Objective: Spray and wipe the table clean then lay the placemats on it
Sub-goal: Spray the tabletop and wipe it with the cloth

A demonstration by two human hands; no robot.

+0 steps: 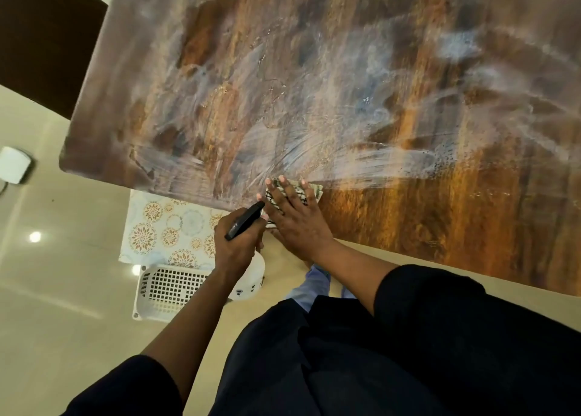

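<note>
- Wood-grain table fills the far and right of the view, its top streaked with whitish wet smears across the left and middle.
- Right hand lies flat near the table's near edge, fingers spread and straight, pressing a patterned cloth onto the surface.
- Left hand is just left of it, off the table edge, fingers curled round a spray bottle with a black head; the white body shows below the hand.
- Floral placemats lie on a white perforated basket on the floor, near left of the table.
- Dark sleeves cover both upper arms.
</note>
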